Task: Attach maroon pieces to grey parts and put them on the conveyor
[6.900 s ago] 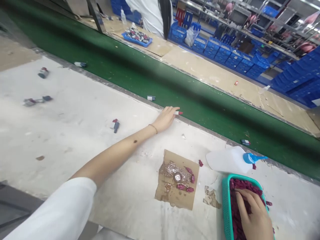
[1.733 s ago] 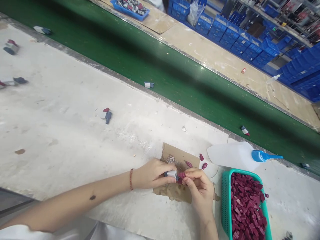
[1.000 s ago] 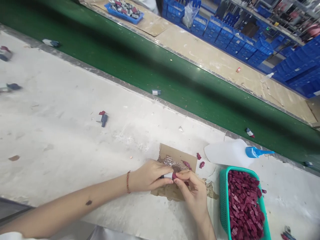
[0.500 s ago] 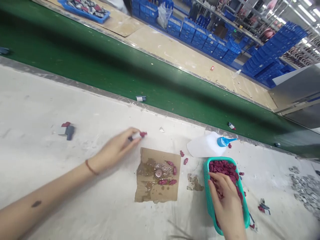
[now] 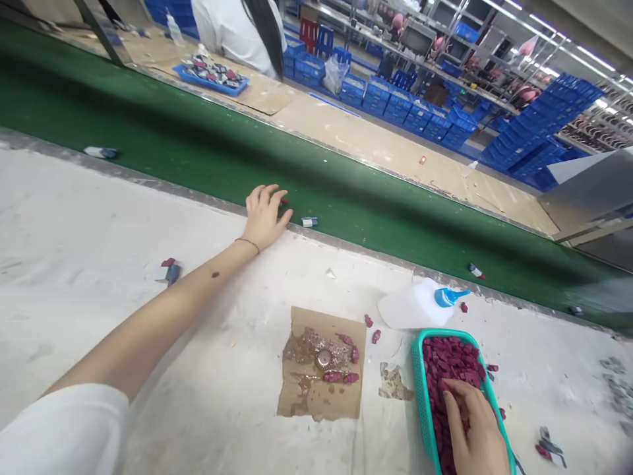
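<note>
My left hand (image 5: 267,214) is over the near edge of the green conveyor belt (image 5: 356,208), fingers spread. A small piece with a dark red end (image 5: 283,202) shows partly behind the fingers. Just right of the hand lies a grey and white piece (image 5: 309,222). My right hand (image 5: 475,425) is in the teal basket (image 5: 420,389) of small dark red pieces (image 5: 452,359), thumb and forefinger tips close together; what lies between them is hidden. Between the hands is a wet cardboard sheet (image 5: 321,402) with a round cap (image 5: 324,358) and several dark red pieces (image 5: 341,377).
A white bottle with a blue nozzle (image 5: 415,305) lies behind the basket. An assembled-looking piece (image 5: 171,270) sits at left, another (image 5: 550,448) at right. Across the belt are a blue tray (image 5: 217,86) of pieces and a person in white (image 5: 230,36). Blue crates (image 5: 380,95) stand beyond.
My left hand has moved from the white table forward onto the belt's edge, carrying a small piece, and its fingers have spread. My right hand stays at the basket, thumb and forefinger closer together.
</note>
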The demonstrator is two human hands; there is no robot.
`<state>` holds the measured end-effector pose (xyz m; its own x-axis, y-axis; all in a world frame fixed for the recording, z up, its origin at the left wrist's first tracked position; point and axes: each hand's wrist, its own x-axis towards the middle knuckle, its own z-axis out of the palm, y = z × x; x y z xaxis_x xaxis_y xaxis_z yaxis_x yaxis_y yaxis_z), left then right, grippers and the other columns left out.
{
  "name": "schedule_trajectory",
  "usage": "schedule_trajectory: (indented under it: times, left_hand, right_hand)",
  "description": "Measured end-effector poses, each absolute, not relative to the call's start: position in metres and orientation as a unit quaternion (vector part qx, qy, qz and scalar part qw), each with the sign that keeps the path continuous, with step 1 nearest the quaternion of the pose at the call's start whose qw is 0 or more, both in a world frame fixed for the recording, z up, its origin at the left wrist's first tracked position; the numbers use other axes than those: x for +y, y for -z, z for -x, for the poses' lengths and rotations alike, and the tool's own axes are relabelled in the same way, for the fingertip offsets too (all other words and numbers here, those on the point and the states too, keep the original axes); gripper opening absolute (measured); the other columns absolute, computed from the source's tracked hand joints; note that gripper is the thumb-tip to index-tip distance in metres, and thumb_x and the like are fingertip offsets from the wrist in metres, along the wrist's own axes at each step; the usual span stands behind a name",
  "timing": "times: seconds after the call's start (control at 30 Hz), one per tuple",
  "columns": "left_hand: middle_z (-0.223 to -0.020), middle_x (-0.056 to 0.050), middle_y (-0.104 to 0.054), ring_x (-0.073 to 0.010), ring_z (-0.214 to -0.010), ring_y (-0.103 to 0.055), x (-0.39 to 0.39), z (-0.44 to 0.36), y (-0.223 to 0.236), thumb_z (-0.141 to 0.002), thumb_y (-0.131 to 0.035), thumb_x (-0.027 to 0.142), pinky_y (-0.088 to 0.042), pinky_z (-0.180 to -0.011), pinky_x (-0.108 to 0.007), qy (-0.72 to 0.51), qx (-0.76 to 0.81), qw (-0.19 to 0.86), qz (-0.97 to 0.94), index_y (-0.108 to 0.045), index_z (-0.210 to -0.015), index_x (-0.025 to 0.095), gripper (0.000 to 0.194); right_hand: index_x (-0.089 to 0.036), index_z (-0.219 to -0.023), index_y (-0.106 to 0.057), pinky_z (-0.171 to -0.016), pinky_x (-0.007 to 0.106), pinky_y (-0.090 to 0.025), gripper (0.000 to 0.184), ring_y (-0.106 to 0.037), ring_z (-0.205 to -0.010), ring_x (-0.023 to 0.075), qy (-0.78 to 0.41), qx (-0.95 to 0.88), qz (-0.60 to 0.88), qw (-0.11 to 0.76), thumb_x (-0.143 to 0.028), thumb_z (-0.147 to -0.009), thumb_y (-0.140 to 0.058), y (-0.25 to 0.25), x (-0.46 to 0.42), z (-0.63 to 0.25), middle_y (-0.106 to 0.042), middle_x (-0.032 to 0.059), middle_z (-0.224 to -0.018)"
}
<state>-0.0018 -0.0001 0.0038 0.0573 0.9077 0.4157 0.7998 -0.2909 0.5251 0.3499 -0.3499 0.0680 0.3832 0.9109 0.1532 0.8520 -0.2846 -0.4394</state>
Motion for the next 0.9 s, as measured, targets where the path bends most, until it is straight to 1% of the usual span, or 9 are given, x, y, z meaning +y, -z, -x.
schedule_trajectory:
  times: [0.1, 0.23, 0.3, 0.43, 0.5, 0.57, 0.67, 0.8, 0.9]
  left_hand:
    - [-0.125, -0.018, -0.058, -0.0389, -0.123, -0.043, -0.007, -0.021, -0.005, -0.086, -0.051, 0.033, -0.029, -0.107, -0.055, -0.303, 0.527, 0.133, -0.783, -0.056, -0.127, 0.012, 0.047]
    - [-0.113, -0.019, -0.06, -0.038, -0.114, -0.051, -0.012, -0.051, -0.005, -0.084, -0.05, 0.023, -0.035, -0.103, -0.055, -0.314, 0.519, 0.219, -0.764, -0.061, -0.121, 0.01, 0.041]
    - [-0.113, -0.018, -0.06, -0.0351, -0.111, -0.053, -0.012, -0.061, -0.005, -0.085, -0.048, 0.02, -0.038, -0.102, -0.053, -0.338, 0.524, 0.237, -0.745, -0.061, -0.12, 0.01, 0.039]
    - [-0.112, -0.015, -0.061, -0.0226, -0.09, -0.064, -0.025, -0.065, -0.01, -0.088, -0.048, 0.022, -0.051, -0.087, -0.038, -0.386, 0.533, 0.289, -0.696, -0.053, -0.129, 0.01, 0.043]
    - [-0.104, -0.012, -0.065, -0.0185, -0.082, -0.066, -0.044, -0.06, -0.017, -0.088, -0.052, 0.027, -0.053, -0.078, -0.032, -0.428, 0.515, 0.384, -0.636, -0.053, -0.126, 0.01, 0.042]
    - [-0.096, -0.008, -0.068, -0.0175, -0.08, -0.067, -0.07, -0.054, -0.025, -0.082, -0.063, 0.033, -0.052, -0.075, -0.03, -0.463, 0.468, 0.543, -0.522, -0.058, -0.117, 0.012, 0.04]
    - [-0.086, -0.003, -0.069, -0.0158, -0.077, -0.065, -0.114, -0.043, -0.034, -0.066, -0.08, 0.032, -0.049, -0.074, -0.029, -0.429, 0.418, 0.707, -0.375, -0.061, -0.101, 0.015, 0.043]
    - [-0.078, 0.0, -0.066, -0.0129, -0.072, -0.06, -0.162, -0.032, -0.038, -0.062, -0.085, 0.03, -0.043, -0.064, -0.023, -0.363, 0.412, 0.76, -0.348, -0.058, -0.09, 0.016, 0.043]
    - [-0.078, 0.002, -0.063, -0.0116, -0.069, -0.057, -0.183, -0.027, -0.038, -0.064, -0.085, 0.031, -0.041, -0.06, -0.023, -0.34, 0.385, 0.784, -0.35, -0.056, -0.101, 0.018, 0.048]
  right_hand:
    - [-0.022, -0.099, -0.068, -0.067, 0.031, -0.054, 0.033, -0.067, -0.078, 0.0233, -0.157, -0.486, 0.8, 0.315, -0.05, -0.088, -0.054, -0.078, -0.346, -0.333, -0.071, 0.0071, -0.088]
    - [-0.022, -0.111, -0.072, -0.074, 0.029, -0.054, 0.038, -0.067, -0.086, 0.0227, -0.261, -0.449, 0.757, 0.398, -0.049, -0.087, -0.059, -0.088, -0.328, -0.298, -0.073, 0.0078, -0.097]
    - [-0.022, -0.105, -0.075, -0.074, 0.029, -0.054, 0.035, -0.066, -0.084, 0.0217, -0.317, -0.449, 0.722, 0.421, -0.048, -0.086, -0.061, -0.089, -0.316, -0.282, -0.073, 0.0081, -0.098]
    - [-0.021, -0.092, -0.075, -0.065, 0.028, -0.054, 0.029, -0.063, -0.068, 0.0177, -0.459, -0.393, 0.637, 0.479, -0.048, -0.082, -0.068, -0.084, -0.292, -0.257, -0.07, 0.0054, -0.08]
    - [-0.021, -0.088, -0.073, -0.061, 0.027, -0.054, 0.029, -0.062, -0.063, 0.0164, -0.531, -0.358, 0.586, 0.495, -0.048, -0.079, -0.072, -0.08, -0.282, -0.249, -0.067, 0.0034, -0.072]
    - [-0.021, -0.087, -0.07, -0.059, 0.027, -0.054, 0.03, -0.063, -0.061, 0.0158, -0.581, -0.33, 0.557, 0.494, -0.048, -0.077, -0.075, -0.076, -0.273, -0.244, -0.067, 0.0028, -0.071]
    - [-0.02, -0.086, -0.066, -0.062, 0.028, -0.056, 0.032, -0.066, -0.065, 0.0164, -0.613, -0.31, 0.554, 0.472, -0.048, -0.075, -0.077, -0.067, -0.262, -0.239, -0.07, 0.0039, -0.076]
    - [-0.019, -0.076, -0.063, -0.065, 0.028, -0.056, 0.033, -0.067, -0.068, 0.0172, -0.607, -0.347, 0.566, 0.437, -0.046, -0.07, -0.08, -0.051, -0.253, -0.232, -0.072, 0.0052, -0.077]
    - [-0.019, -0.069, -0.063, -0.058, 0.026, -0.052, 0.032, -0.063, -0.063, 0.0157, -0.522, -0.401, 0.609, 0.442, -0.044, -0.067, -0.081, -0.04, -0.253, -0.225, -0.069, 0.004, -0.074]
